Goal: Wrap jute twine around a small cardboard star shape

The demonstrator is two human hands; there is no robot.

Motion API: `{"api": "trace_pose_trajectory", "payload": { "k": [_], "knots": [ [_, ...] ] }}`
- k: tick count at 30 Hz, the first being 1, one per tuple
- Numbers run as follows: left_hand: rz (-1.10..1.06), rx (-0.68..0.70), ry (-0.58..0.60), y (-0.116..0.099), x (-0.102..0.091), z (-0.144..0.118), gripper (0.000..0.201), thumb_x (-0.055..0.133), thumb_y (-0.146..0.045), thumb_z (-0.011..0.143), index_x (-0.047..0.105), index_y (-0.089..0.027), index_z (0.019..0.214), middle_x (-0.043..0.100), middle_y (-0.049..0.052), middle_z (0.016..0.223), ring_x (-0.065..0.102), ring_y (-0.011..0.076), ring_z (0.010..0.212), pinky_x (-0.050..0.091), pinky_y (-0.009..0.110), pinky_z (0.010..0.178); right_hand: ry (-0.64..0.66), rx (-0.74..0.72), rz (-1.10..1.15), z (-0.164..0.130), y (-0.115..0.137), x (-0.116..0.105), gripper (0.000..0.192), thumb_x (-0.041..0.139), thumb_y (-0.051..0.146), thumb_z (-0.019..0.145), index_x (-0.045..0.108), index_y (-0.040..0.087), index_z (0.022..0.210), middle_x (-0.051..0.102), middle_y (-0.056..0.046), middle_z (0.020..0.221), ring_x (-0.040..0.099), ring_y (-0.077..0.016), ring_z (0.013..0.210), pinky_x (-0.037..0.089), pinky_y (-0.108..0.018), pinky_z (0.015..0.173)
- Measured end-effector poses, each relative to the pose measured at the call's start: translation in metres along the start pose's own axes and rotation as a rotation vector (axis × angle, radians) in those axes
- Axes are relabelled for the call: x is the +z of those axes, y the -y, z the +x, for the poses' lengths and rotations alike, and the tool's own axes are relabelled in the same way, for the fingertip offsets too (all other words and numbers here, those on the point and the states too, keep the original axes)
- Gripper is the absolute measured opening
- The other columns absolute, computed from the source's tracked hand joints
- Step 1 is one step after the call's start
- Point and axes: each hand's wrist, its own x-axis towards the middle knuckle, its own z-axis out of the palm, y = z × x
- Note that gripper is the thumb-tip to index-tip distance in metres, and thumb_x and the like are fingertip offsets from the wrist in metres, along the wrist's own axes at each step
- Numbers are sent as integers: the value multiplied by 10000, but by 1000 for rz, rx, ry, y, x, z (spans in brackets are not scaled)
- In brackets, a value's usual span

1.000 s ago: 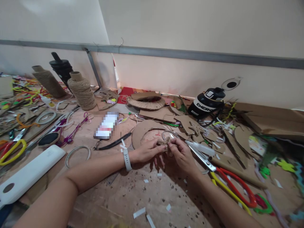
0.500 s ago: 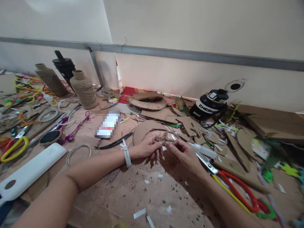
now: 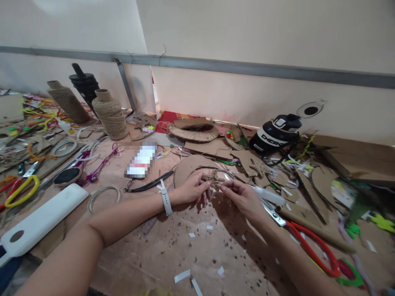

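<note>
Both of my hands meet above the table around a small brown piece wound with jute twine, its exact shape partly hidden by fingers. My left hand, with a pale watch strap at the wrist, is closed on the piece's left side between thumb and fingers. On the other side, my right hand pinches its right edge with thumb and forefinger. Just behind them lies a curved cardboard piece. Large scissors with red handles lie beside my right forearm, partly covered by it.
Twine spools and a black bottle stand at back left. A black jug is at back right, amid cardboard scraps. A phone, a tape roll, a white flat device and yellow-handled scissors lie on the left.
The view has shifted slightly. My right thumb and fingers have moved a little at the edge of the twine-wound piece; my left hand stays on it.
</note>
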Motion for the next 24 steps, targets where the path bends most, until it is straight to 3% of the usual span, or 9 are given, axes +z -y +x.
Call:
{"api": "trace_pose_trajectory", "payload": {
  "k": [4,7,14,20,24],
  "knots": [
    [-15,-10,-13,-1,0,0,534,520,-531,935,370,-158,1285,615,-40,636,592,102,411,420,143,345,-57,-107,-173,-3,6,-4,461,663,640,765,674,181,810,545,13,635,427,-126,554,323,-266,512],
    [-4,-2,5,0,1,-1,510,510,-501,948,363,-152,1290,625,-27,644,605,111,430,432,148,348,-69,-135,-182,-4,7,-2,439,648,625,783,644,187,761,523,18,624,437,-132,578,339,-268,535],
    [-37,-47,4,2,4,-2,503,541,-433,958,378,-179,1360,678,26,763,681,145,559,519,195,434,-17,94,6,-4,11,3,520,722,693,664,572,201,737,504,49,558,408,-105,483,307,-244,461],
    [-100,-139,30,4,2,-1,504,596,-519,914,465,-167,1250,696,45,775,657,130,518,528,210,451,-26,135,73,-2,9,3,521,776,662,614,589,185,707,495,50,574,368,-87,496,258,-237,458],
    [-122,-137,28,5,1,0,530,586,-512,922,434,-175,1301,702,44,781,667,128,532,525,196,459,-13,176,109,-3,11,4,505,794,637,600,577,188,681,480,58,551,361,-82,478,243,-235,450]
  ]
}}
